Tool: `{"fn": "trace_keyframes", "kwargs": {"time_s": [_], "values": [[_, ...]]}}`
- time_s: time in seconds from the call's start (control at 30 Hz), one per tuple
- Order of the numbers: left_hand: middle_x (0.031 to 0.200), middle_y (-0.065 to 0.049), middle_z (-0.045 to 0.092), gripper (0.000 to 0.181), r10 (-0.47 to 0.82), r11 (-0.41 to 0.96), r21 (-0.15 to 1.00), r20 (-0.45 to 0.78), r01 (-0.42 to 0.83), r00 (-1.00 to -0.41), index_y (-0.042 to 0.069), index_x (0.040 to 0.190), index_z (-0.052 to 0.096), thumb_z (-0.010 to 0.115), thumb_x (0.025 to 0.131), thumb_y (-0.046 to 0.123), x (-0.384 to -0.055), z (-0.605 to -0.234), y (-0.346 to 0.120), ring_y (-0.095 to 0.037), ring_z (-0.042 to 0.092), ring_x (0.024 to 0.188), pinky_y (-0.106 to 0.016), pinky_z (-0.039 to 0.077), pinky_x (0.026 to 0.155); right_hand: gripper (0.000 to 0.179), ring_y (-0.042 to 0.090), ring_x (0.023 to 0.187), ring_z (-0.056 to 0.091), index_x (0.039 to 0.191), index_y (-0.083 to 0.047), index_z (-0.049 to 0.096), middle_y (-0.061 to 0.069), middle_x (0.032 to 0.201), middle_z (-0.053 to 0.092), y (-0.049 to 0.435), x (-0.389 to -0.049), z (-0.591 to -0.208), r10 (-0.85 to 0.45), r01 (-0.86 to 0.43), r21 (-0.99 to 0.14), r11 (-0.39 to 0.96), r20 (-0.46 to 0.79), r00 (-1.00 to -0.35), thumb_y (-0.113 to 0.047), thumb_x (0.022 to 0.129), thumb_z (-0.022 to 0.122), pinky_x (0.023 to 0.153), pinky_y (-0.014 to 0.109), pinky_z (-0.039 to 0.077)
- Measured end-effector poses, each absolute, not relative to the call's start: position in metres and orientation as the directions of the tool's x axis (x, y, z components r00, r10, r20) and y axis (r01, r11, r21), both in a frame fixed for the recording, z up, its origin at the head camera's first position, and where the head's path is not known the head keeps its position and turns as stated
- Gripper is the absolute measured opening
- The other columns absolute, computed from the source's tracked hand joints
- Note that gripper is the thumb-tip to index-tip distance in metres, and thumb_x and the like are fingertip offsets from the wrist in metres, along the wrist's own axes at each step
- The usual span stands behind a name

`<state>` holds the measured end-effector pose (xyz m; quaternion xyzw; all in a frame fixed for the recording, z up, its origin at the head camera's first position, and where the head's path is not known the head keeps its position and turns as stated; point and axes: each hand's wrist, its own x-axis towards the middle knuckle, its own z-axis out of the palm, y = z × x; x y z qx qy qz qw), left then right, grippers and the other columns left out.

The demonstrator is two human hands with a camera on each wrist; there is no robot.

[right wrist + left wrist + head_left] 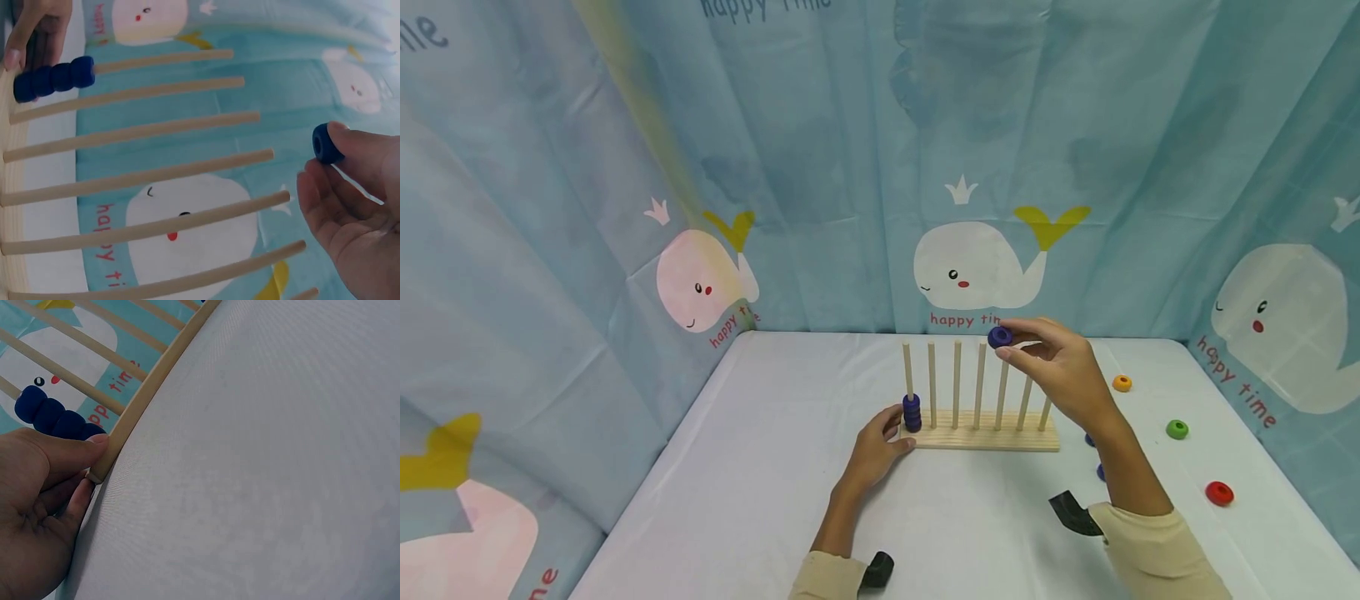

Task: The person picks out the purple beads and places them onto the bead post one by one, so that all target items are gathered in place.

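White-covered bench, left hand gripping one end of a pale wooden seven-peg rack, four ring-shaped dark-blue beads on its leftmost peg, right hand pinching a matching bead above the rack, light-blue whale-print curtain behind.

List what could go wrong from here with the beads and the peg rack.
1. The right hand pinches a blue bead by the fingertips, so it might slip and drop.
2. The left hand grips only one end of the wooden base; bumping a peg could swing the other end.
3. Loose blue beads lie partly hidden by the right forearm, which might brush them.
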<state>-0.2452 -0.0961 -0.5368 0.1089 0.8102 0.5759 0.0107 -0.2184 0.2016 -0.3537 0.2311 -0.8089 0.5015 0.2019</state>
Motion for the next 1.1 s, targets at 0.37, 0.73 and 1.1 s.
{"fn": "trace_keyframes", "kwargs": {"time_s": [0.37, 0.73, 1.1], "values": [[0.154, -0.020, 0.056, 0.065, 0.191, 0.328, 0.933, 0.091, 0.151, -0.977, 0.000, 0.153, 0.052, 0.079, 0.094, 0.003, -0.244, -0.536, -0.097, -0.037, 0.054, 0.143, -0.032, 0.050, 0.119, 0.038, 0.013, 0.107, 0.070, 0.135, -0.007, 0.071, 0.009, 0.125, 0.071, 0.181, -0.227, -0.351, -0.217, -0.577, -0.717, 0.391, 0.537, -0.815, -0.010, 0.098, 0.077, 0.090, 0.011, 0.061], [0.154, -0.019, 0.055, 0.065, 0.191, 0.319, 0.935, 0.093, 0.152, -0.977, 0.001, 0.153, 0.051, 0.078, 0.094, 0.004, -0.244, -0.535, -0.097, -0.037, 0.053, 0.144, -0.031, 0.049, 0.120, 0.035, 0.019, 0.107, 0.071, 0.132, -0.008, 0.073, 0.007, 0.119, 0.074, 0.161, -0.233, -0.347, -0.266, -0.619, -0.693, 0.370, 0.559, -0.785, -0.011, 0.097, 0.078, 0.090, 0.013, 0.061], [0.154, -0.022, 0.055, 0.065, 0.188, 0.312, 0.937, 0.101, 0.157, -0.977, -0.001, 0.153, 0.052, 0.079, 0.094, 0.004, -0.245, -0.536, -0.097, -0.039, 0.053, 0.143, -0.036, 0.049, 0.121, 0.036, 0.018, 0.107, 0.070, 0.132, -0.009, 0.073, 0.004, 0.118, 0.074, 0.146, -0.237, -0.346, -0.294, -0.649, -0.664, 0.372, 0.579, -0.761, -0.013, 0.097, 0.079, 0.087, 0.016, 0.061]]}}
